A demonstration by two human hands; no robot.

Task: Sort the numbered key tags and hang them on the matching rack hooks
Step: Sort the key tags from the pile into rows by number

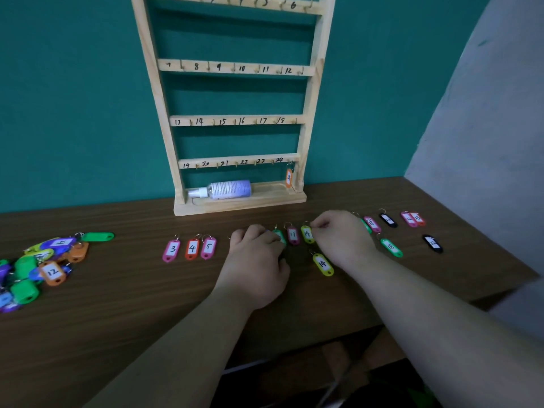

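A clear spray bottle (228,189) with a white nozzle and a printed label lies on its side at the back of the table (147,304) — nozzle pointing left. The table top is dark brown wood grain. A teal wall (73,113) stands behind it, and a grey wall (485,128) closes the right side — under the front edge, only dark, unclear shapes.

Wooden table (147,304): key tags (171,249), rack (240,203).

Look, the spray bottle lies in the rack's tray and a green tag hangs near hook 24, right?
Not quite: the head view shows the hanging tag is orange, not green. The spray bottle does lie in the rack's tray.
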